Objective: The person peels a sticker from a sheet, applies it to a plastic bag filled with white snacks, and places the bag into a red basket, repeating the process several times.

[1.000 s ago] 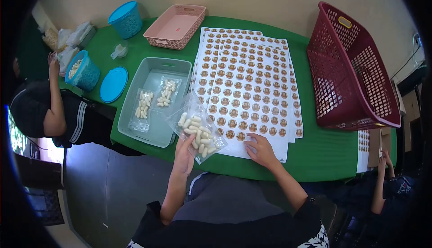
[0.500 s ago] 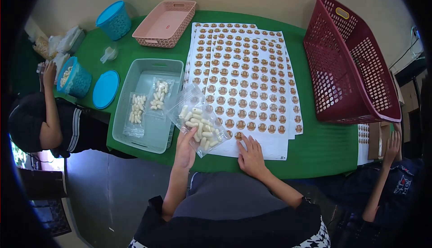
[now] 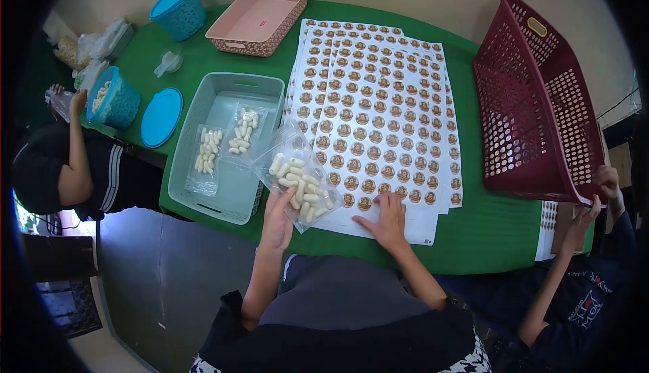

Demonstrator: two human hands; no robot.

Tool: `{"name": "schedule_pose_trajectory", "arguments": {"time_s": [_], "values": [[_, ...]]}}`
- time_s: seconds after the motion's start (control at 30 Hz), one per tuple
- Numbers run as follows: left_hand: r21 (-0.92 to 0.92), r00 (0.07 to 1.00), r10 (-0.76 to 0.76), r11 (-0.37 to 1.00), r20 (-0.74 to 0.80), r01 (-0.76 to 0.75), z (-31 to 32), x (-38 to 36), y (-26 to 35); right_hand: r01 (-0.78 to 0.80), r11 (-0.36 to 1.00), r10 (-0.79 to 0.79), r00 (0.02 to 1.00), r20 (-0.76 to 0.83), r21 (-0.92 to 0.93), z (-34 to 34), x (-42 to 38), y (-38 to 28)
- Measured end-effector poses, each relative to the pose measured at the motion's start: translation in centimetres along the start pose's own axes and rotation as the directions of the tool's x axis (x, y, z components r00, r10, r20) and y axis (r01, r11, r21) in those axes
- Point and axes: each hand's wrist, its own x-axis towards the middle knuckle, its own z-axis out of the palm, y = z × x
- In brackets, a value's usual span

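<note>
- Head view: a clear bag (image 3: 301, 183) filled with pale, capsule-shaped pieces is held up by the left hand (image 3: 278, 221), the fingers closed on its lower edge; the bag hangs over the near edge of the green table (image 3: 500, 238), between the grey tray and the sticker sheets.
- The right hand (image 3: 387, 219) is laid flat on the near edge of the sticker sheets (image 3: 375, 102), fingers spread and gripping nothing, fingertips touching the nearest row of stickers.
- The sheets are stacked at the table's middle and printed with rows of round brown-and-white labels; the writing on them is too small to be read.
- A grey tray (image 3: 226, 204) is set at the near left edge; two smaller clear bags (image 3: 223, 146) of the same pale pieces are lying in it.
- A blue tub (image 3: 116, 102) with pale pieces inside is seen at the left edge, with a blue lid (image 3: 162, 117) lying beside it.
- A second, lidded blue tub (image 3: 179, 11) and a pink basket (image 3: 260, 18), nothing seen in it, are placed along the far edge.
- A dark red basket (image 3: 541, 96) is tilted at the right edge and is touched by another person's hand (image 3: 605, 183).
- A further person's hand (image 3: 76, 102) is seen at the left edge by the open tub.
</note>
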Motion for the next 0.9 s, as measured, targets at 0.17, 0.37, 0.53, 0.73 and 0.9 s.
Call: {"name": "schedule_pose_trajectory", "arguments": {"time_s": [0.17, 0.37, 0.53, 0.73, 0.9], "values": [[0.02, 1.0, -0.008, 1.0, 0.012, 0.007, 0.2, 0.5, -0.1, -0.073, 0.997, 0.07, 0.992, 0.107, 0.028, -1.0, 2.2, 0.6], [0.025, 1.0, -0.003, 1.0, 0.013, 0.002, 0.9, 0.7, -0.3, -0.089, 0.975, 0.069, 0.992, 0.103, 0.203, -1.0, 2.6, 1.3], [0.053, 0.999, -0.009, 0.999, 0.037, 0.007, 1.2, 0.7, -0.4, 0.005, 0.962, -0.033, 0.994, 0.1, 0.271, -0.6, 2.6, 1.5], [0.042, 0.997, -0.031, 0.999, 0.072, 0.028, 1.2, 0.4, -0.5, -0.179, 0.793, 0.243, 0.97, -0.033, 0.582, -1.7, 3.3, 2.4], [0.052, 0.991, -0.073, 0.996, 0.108, 0.068, 1.0, 0.1, -1.1, -0.021, 0.472, 0.334, 0.93, -0.156, 0.882, -5.5, 3.3, -1.8]]}}
